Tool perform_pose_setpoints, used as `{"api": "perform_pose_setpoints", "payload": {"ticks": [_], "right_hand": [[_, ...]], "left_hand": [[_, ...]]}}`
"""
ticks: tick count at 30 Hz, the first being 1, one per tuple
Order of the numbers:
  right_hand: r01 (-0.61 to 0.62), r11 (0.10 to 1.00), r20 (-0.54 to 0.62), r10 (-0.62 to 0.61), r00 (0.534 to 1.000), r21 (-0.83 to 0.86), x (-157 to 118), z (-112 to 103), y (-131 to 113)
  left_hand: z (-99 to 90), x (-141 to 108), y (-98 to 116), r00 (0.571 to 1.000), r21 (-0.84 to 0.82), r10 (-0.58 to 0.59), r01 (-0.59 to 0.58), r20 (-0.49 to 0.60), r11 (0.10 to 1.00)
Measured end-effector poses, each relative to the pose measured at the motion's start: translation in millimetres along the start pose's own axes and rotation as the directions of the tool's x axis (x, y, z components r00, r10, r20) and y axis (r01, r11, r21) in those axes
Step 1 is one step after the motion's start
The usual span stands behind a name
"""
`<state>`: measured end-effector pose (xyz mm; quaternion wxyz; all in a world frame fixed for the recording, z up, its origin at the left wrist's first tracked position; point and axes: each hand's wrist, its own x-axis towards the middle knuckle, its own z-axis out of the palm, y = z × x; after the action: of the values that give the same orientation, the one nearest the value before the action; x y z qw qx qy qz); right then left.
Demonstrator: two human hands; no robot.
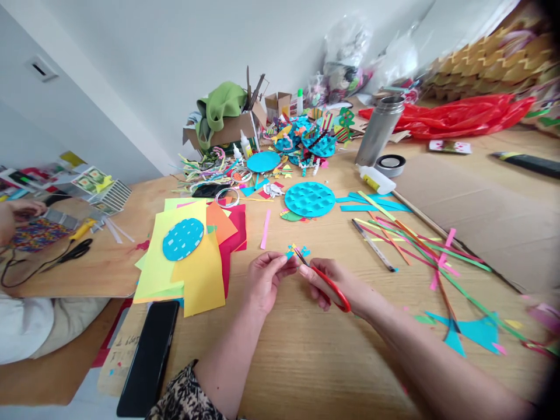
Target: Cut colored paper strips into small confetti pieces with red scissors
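Scanning remotely, I saw illegible handwriting (123, 349) beside the black phone (149, 359); my left hand (266, 280) pinched the blue-and-yellow paper piece (290, 252) tightly above the table (284, 367); my right hand (329, 281) curled around the red scissors (333, 290), blades at the paper.

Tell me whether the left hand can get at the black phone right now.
Probably yes: only flat yellow paper and bare tabletop seem to lie between the left hand and the phone, though its fingers are pinching a small blue paper scrap.
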<state>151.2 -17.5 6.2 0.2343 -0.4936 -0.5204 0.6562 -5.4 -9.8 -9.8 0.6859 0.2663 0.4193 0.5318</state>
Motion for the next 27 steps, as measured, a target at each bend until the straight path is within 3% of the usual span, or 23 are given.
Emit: {"api": "perform_pose_setpoints", "payload": {"ticks": [5,12,27], "right_hand": [[0.017,0.998,-0.042,-0.014,0.999,0.058,1.7,12.3,4.9],[0.048,0.996,-0.112,-0.040,0.993,0.074,3.8,20.7,10.0],[0.079,0.994,-0.118,-0.069,0.991,0.079,5.2,24.2,17.1]], "left_hand": [[8.1,-5.1,-10.0,0.993,-0.046,0.062,-0.067,-0.099,0.997],[12.3,-9.8,-17.7,0.979,-0.006,0.072,-0.074,-0.188,0.997],[18.1,-15.8,-20.0,0.980,-0.020,0.070,-0.075,-0.187,0.997]]}}
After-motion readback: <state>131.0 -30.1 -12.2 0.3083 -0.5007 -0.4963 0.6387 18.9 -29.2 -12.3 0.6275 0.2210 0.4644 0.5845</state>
